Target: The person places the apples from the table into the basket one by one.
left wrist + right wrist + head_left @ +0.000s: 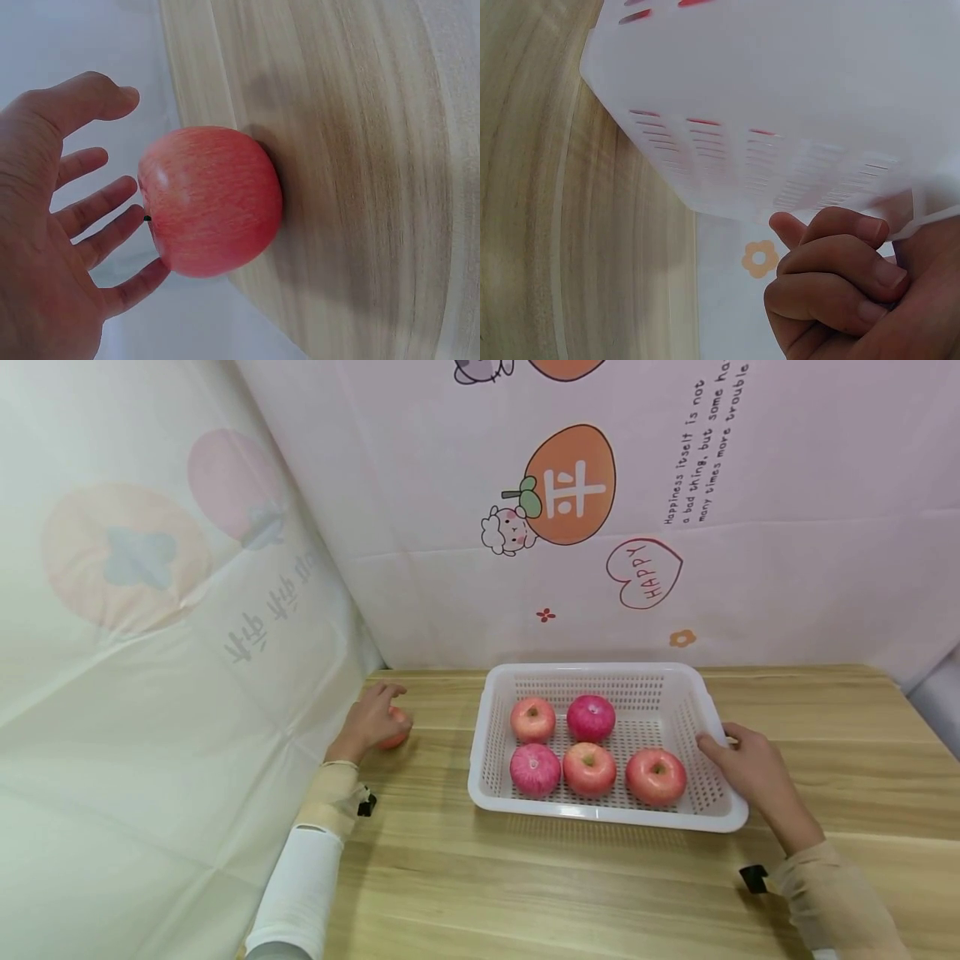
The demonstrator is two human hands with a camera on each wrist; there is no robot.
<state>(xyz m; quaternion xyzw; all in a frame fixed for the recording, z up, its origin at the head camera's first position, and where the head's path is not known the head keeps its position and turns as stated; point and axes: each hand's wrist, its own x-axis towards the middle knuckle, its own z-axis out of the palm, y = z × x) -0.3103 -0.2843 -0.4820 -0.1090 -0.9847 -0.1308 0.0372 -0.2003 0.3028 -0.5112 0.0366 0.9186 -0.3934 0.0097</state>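
Near the table's left edge, a red apple (395, 730) stands on the wood beneath my left hand (369, 720). In the left wrist view, that hand's fingers are spread beside the top of the apple (214, 202), not wrapped round it; whether the little finger touches it I cannot tell. A white plastic basket (585, 812) sits mid-table with several apples inside, some pinkish red and some lighter. My right hand (753, 768) grips the basket's right rim with the thumb on top. The right wrist view shows its other fingers curled outside the basket wall (780, 67).
A white printed cloth (450, 602) hangs behind the table, and another pale cloth (247, 735) hangs along the left side close to my left arm. The wooden table (562, 893) extends in front of the basket and to its right.
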